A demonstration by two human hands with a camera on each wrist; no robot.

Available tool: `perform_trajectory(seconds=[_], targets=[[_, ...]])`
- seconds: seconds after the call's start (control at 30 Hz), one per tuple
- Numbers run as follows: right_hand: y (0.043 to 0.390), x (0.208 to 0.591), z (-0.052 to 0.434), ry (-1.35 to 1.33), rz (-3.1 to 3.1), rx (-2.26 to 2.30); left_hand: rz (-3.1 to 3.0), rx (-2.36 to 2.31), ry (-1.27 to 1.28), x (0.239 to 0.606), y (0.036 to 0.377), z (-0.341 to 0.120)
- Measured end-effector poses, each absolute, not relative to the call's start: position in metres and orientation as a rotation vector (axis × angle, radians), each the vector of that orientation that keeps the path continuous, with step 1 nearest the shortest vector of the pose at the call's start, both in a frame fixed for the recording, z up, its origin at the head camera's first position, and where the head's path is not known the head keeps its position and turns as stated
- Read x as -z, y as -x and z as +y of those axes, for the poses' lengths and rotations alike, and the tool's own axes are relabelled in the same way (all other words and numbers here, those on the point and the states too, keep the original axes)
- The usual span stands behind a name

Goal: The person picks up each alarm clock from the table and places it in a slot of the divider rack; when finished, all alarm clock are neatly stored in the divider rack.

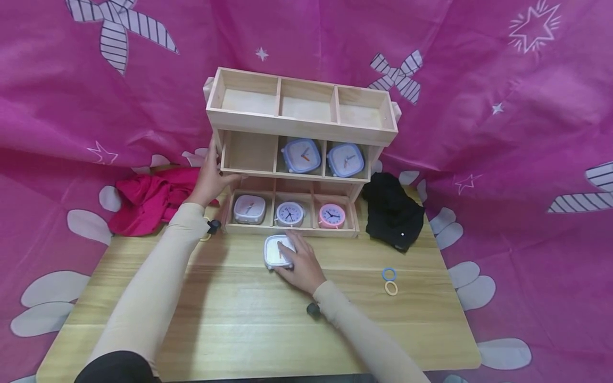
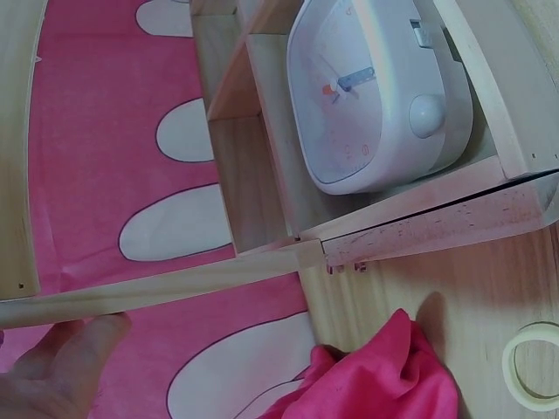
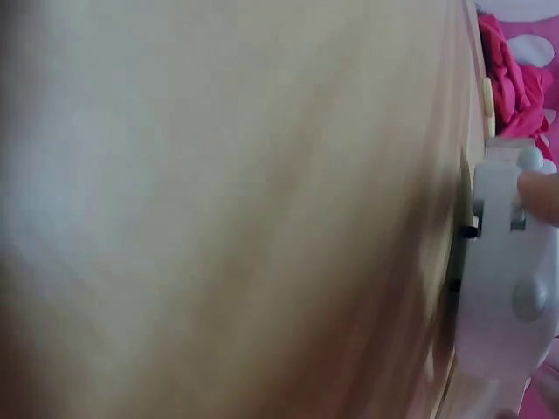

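Note:
A three-tier wooden shelf stands at the back of the wooden table. My left hand grips its left side at the middle tier; in the left wrist view its fingers lie against a wooden edge. My right hand holds a white square clock lying on the table just in front of the shelf; a fingertip presses its white casing. The middle tier holds two bluish square clocks. On the bottom tier sit a white square clock, a round white clock and a pink one.
A red cloth lies left of the shelf and a black cloth right of it. A blue ring and a yellow ring lie on the table's right side. A pale ring lies by the red cloth. Pink patterned fabric surrounds the table.

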State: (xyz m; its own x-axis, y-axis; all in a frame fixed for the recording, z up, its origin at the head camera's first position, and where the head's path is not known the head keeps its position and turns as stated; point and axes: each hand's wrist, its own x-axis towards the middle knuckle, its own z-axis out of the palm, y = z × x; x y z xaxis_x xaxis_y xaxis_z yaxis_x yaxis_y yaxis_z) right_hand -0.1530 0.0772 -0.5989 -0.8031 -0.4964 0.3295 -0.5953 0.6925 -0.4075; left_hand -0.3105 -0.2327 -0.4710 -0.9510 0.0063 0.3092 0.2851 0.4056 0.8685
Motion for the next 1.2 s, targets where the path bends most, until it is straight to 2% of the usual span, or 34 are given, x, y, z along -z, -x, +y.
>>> perform_trajectory(seconds=[0.23,0.37,0.53,0.77,0.93,1.2], targets=[[0.135,0.592,0.076,-0.816,-2.856,-0.951,-2.412,1.567,0.252,0.471,0.311,-0.234],[0.129,0.591,0.080,-0.883,-2.903,-1.066,-2.403,1.555,0.255,0.472,0.311,-0.235],[0.129,0.589,0.090,-1.005,-2.941,-1.197,-2.386,1.524,0.264,0.473,0.310,-0.235],[0.132,0.578,0.085,-0.956,-2.924,-1.322,-2.366,1.554,0.285,0.471,0.309,-0.233],[0.147,0.551,0.068,-0.998,-2.754,-1.381,-2.370,1.547,0.285,0.469,0.308,-0.234],[0.193,0.474,0.033,-1.035,-2.338,-1.297,-2.388,1.541,0.276,0.472,0.309,-0.235]])
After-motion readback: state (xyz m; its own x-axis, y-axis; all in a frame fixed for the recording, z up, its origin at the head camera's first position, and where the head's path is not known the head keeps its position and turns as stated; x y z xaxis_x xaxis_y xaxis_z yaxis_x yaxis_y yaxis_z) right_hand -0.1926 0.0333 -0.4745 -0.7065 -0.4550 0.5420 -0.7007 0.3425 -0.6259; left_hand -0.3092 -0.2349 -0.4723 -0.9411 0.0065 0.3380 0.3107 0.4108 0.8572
